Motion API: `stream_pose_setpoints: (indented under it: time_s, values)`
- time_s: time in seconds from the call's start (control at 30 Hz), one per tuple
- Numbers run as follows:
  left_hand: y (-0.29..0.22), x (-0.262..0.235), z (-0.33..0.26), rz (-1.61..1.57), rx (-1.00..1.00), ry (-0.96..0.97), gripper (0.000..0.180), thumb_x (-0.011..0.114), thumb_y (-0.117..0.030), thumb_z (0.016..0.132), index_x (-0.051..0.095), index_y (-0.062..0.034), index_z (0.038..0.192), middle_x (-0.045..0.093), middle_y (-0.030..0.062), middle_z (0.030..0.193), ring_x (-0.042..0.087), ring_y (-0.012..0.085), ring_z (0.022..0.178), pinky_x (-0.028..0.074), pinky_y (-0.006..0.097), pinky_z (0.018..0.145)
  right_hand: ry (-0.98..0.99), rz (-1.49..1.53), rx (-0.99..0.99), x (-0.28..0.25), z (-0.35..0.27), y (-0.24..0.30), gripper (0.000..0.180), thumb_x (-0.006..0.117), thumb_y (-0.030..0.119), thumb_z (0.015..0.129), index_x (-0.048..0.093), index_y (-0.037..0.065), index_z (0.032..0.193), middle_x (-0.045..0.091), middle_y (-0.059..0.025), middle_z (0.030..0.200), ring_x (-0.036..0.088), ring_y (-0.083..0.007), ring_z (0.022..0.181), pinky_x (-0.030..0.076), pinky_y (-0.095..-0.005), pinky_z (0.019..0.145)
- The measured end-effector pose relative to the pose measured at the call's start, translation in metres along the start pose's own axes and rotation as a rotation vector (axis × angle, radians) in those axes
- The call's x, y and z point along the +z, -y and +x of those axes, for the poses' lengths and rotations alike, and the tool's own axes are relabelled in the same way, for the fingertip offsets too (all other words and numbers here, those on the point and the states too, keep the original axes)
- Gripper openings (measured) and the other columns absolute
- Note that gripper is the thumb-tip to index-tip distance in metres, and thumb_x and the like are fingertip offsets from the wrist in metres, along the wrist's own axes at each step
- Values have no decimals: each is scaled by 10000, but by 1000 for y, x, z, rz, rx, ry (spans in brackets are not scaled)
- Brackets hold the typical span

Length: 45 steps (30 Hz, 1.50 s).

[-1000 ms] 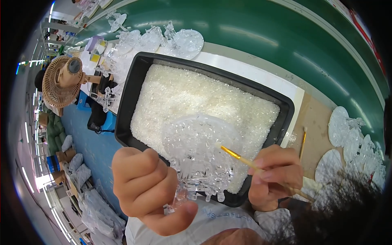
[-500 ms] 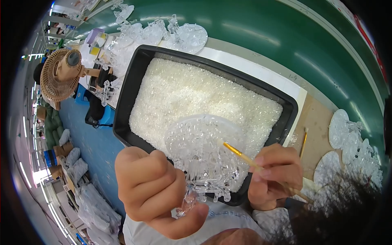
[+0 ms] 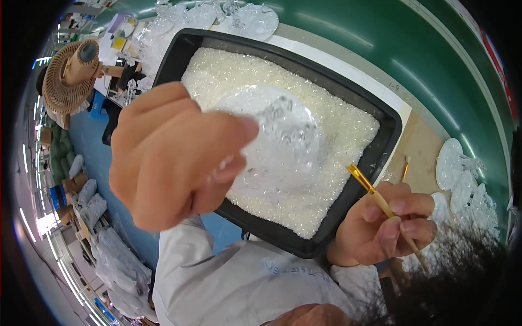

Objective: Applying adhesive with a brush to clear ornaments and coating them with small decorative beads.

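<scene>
Two things are gripped: a clear disc (image 3: 277, 136) in the left hand (image 3: 168, 160), a brush (image 3: 383, 205) in the right hand (image 3: 383, 231).

Blue floor (image 3: 93, 148) to our left
We see a green surface (image 3: 348, 30) beyond the white table (image 3: 348, 69) and strip lights (image 3: 64, 270) glowing.

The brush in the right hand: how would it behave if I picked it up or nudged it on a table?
The brush would probably feel light, being so slim. It's likely fairly stiff, since its pale handle runs straight with no visible bend. Laid down and nudged, it might roll a little, as the handle looks slender and rounded.
</scene>
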<state>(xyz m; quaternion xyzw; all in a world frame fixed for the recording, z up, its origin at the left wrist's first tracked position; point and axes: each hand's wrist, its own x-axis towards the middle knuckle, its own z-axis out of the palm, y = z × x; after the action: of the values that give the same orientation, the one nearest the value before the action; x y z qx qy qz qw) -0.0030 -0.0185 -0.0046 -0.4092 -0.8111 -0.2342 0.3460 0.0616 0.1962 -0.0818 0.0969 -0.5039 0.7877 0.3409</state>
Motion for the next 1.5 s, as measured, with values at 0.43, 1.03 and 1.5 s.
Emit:
stream_pose_setpoints:
  time_s: [0.43,1.03,1.5]
  values:
    - [-9,-7,-1,35,-48,89,306,578,-188,939,584,114,991,640,191,812,582,207,630,461,292,562,586,-482,-95,-7,9,8,250,634,0,834,519,79,1041,565,-157,915,571,-179,556,494,-255,490]
    - [0,-20,-5,-44,-31,75,258,522,-98,935,553,125,1061,590,165,718,445,129,490,319,255,434,654,-347,-117,-18,13,10,341,665,-61,766,546,51,1065,588,-169,974,612,-219,600,521,-290,523]
    - [0,-2,0,-78,-65,15,269,530,-131,952,555,120,1046,616,188,760,433,109,467,301,239,423,728,-319,-34,-18,18,16,335,711,-25,766,557,45,1054,581,-159,1002,599,-224,627,510,-313,521]
